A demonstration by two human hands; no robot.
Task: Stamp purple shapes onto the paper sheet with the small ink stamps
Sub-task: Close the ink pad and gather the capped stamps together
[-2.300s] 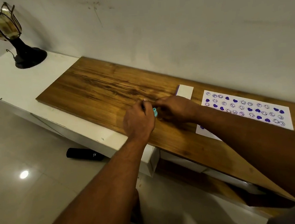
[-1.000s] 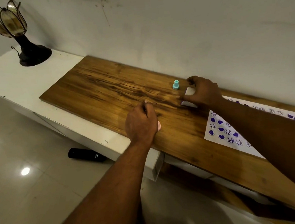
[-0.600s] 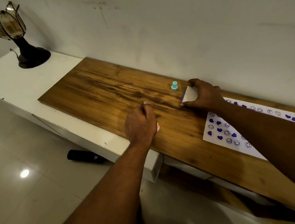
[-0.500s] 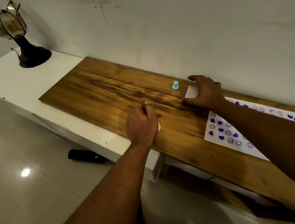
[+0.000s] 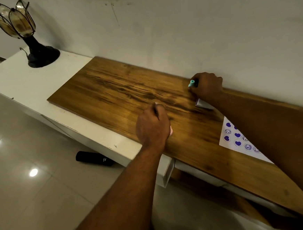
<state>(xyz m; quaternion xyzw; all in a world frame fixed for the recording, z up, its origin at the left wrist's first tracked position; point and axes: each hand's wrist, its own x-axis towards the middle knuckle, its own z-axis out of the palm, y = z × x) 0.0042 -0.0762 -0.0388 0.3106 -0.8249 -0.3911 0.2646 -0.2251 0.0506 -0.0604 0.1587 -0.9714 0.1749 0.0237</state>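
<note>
**Teal stamp in my right hand, pink stamp tucked in my left**

Starting at the far left, a dark-based lamp with petal-shaped glass shades (image 5: 16, 25) stands on the white cabinet top (image 5: 27, 88). Below it, on the tiled floor, lies a black cylinder (image 5: 94, 158) with a small pale label too blurred for me to read.

Moving right onto the brown wood-grain board (image 5: 120, 97), my left hand (image 5: 152, 127) rests as a closed fist near the board's front edge. A sliver of a small pink plastic stamp (image 5: 170, 130) peeks out at the little-finger side, so I judge the fingers are curled around it.

Further right, close to the wall, my right hand (image 5: 207, 86) has its fingers pinched on a small teal plastic stamp (image 5: 191, 83), which tilts out from between thumb and forefinger. Just under that wrist sits a small white ink pad box (image 5: 201, 104), mostly hidden by my forearm.

At the right edge, the white paper sheet with purple hearts and smiley faces (image 5: 229, 136) lies flat on the board, partly covered by my arm. It carries pictures only; I see no lettering.

Handling, as I judge it: these stamps look light, rigid and smooth, easy to fumble, so I would pinch the narrow stem and keep the inked face clear of my skin. The sheet is thin and could slide under a press, so steadying it seems wise.
</note>
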